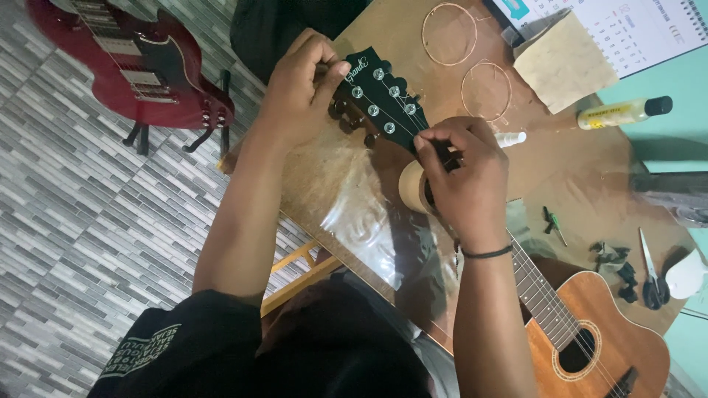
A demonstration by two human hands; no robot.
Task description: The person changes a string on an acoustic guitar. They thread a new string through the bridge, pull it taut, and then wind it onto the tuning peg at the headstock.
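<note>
Restringing seemingly midway: left hand point(302, 85) pinching tuner at headstock point(383, 99) ten o'clock; right hand point(461, 173) clamped on string at five; coiled strings point(450, 33) unused at twelve.

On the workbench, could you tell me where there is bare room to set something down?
Bare table lies between the yellow bottle and the small screwdriver. It is crowded around the headstock under both hands, and near the scissors beside the guitar body.

An acoustic guitar point(590, 332) lies face up across the wooden table, its black headstock point(383, 99) with silver tuning posts raised toward the far edge, orange-brown body nearest the camera.
</note>
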